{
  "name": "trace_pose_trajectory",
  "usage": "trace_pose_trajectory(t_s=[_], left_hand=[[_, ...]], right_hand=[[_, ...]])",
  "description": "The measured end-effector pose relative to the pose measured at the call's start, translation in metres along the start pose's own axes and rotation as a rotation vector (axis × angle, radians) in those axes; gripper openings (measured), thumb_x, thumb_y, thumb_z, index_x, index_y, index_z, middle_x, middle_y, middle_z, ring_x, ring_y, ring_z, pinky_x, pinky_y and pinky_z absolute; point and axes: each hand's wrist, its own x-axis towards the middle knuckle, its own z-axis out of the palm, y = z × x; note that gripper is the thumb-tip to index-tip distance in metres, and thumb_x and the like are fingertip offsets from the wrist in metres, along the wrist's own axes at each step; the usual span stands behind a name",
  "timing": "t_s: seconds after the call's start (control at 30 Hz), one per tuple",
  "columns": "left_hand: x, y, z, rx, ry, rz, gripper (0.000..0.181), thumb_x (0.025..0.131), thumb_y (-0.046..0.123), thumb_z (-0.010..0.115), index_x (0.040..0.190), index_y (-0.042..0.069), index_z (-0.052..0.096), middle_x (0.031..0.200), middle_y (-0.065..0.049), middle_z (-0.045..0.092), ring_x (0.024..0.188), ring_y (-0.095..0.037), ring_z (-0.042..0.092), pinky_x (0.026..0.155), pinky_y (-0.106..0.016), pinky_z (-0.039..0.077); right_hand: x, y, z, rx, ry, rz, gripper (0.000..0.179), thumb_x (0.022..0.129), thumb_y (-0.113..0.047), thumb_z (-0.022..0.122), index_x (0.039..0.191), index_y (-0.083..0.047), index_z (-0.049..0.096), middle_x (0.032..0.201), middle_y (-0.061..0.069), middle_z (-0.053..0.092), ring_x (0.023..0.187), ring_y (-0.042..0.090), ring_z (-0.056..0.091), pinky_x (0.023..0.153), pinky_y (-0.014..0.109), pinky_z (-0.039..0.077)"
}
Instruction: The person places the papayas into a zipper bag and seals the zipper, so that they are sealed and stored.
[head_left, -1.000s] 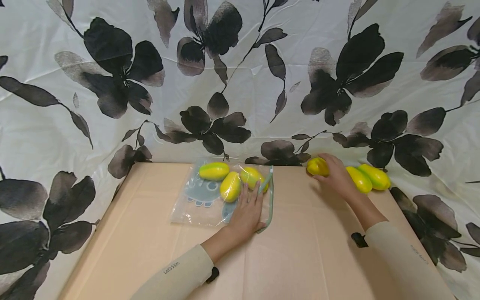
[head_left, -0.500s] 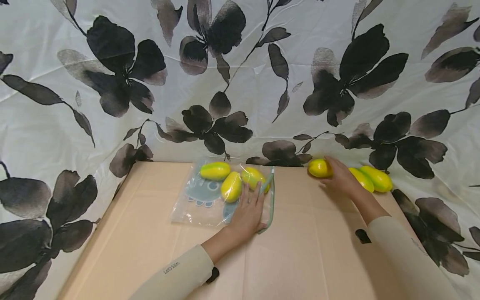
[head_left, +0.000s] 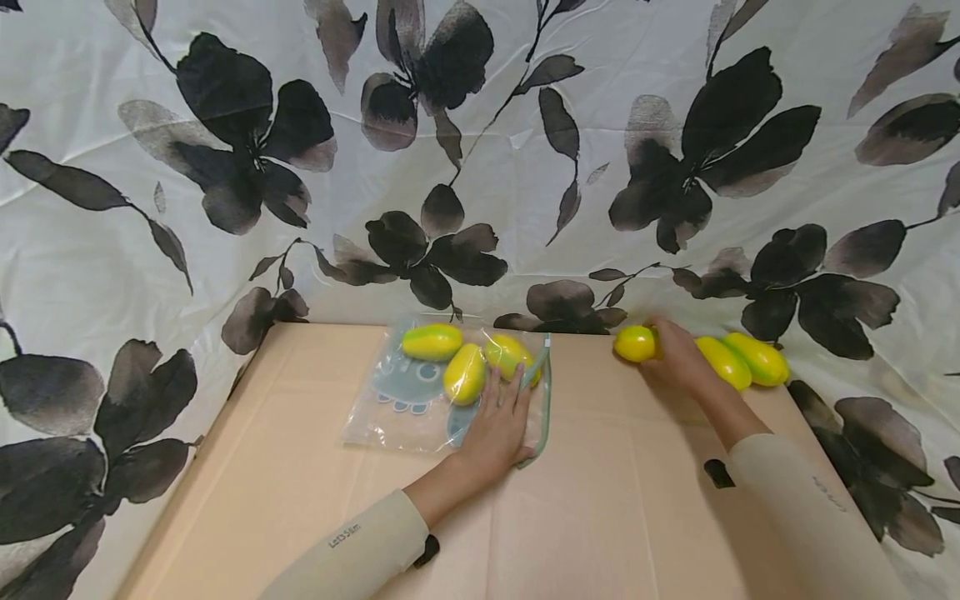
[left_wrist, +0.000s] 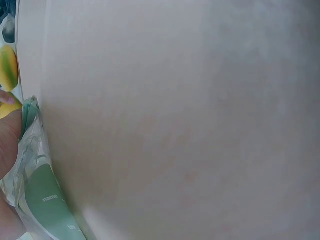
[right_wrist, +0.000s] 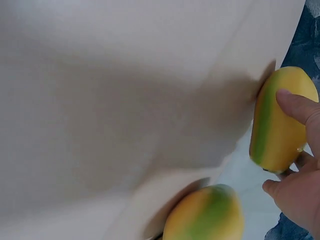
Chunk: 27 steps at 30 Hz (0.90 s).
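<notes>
My left hand (head_left: 495,421) rests on a clear plastic zip bag (head_left: 408,429) with a blue-grey cartoon print, its fingers extended near the green zip edge. Within the bag's outline lie three yellow-green mangoes (head_left: 463,375). Part of that hand (left_wrist: 7,145) shows beside the crumpled bag (left_wrist: 47,197) in the left wrist view. At the board's back edge, my right hand (head_left: 681,357) grips another mango (head_left: 636,342); the right wrist view has the thumb across this mango (right_wrist: 267,122) and fingers partly hidden behind it.
Two more mangoes (head_left: 753,358) lie side by side at the back right corner, just beyond the right hand. The tan board (head_left: 570,517) ends at a white cloth (head_left: 525,192) with dark flowers, which rises behind it.
The mango in my right hand has tipped slightly and sits a little lower in the head view. My left hand stays in place on the bag. The whole view has shifted slightly.
</notes>
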Motion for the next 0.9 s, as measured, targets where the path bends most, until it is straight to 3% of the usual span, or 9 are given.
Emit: trace_pose_trajectory(t_s=[0.1, 0.33, 0.53, 0.9], left_hand=[[0.0, 0.0, 0.0, 0.004, 0.005, 0.001, 0.118, 0.08, 0.055, 0.083, 0.163, 0.003, 0.019, 0.174, -0.02, 0.003, 0.155, -0.055, 0.01, 0.125, -0.054, 0.026], [0.001, 0.0, 0.0, -0.016, -0.004, -0.007, 0.117, 0.081, 0.055, 0.082, 0.164, 0.005, 0.018, 0.174, -0.018, 0.0, 0.155, -0.055, 0.008, 0.126, -0.053, 0.024], [0.001, 0.0, -0.001, -0.033, -0.018, -0.012, 0.117, 0.081, 0.053, 0.083, 0.165, 0.005, 0.017, 0.174, -0.018, -0.002, 0.156, -0.054, 0.005, 0.126, -0.054, 0.022], [0.002, 0.0, 0.0, -0.039, -0.024, -0.017, 0.114, 0.082, 0.054, 0.082, 0.164, 0.005, 0.019, 0.174, -0.017, -0.003, 0.156, -0.054, 0.004, 0.126, -0.054, 0.023]], right_hand=[[0.0, -0.001, 0.003, -0.012, 0.001, -0.006, 0.071, 0.08, -0.004, 0.082, 0.138, 0.006, 0.043, 0.133, 0.034, 0.053, 0.124, 0.053, 0.047, 0.111, 0.066, 0.034], [-0.005, -0.002, 0.004, -0.004, -0.051, 0.031, 0.075, 0.089, -0.007, 0.076, 0.151, -0.002, 0.034, 0.146, 0.037, 0.037, 0.129, 0.06, 0.038, 0.11, 0.074, 0.029], [-0.009, -0.002, 0.005, 0.04, -0.076, 0.02, 0.074, 0.095, -0.006, 0.07, 0.158, -0.008, 0.03, 0.15, 0.037, 0.03, 0.134, 0.059, 0.038, 0.112, 0.075, 0.03], [-0.028, -0.003, 0.0, 0.091, -0.043, -0.013, 0.077, 0.094, -0.001, 0.069, 0.159, 0.004, 0.027, 0.146, 0.041, 0.033, 0.134, 0.058, 0.037, 0.112, 0.074, 0.03]])
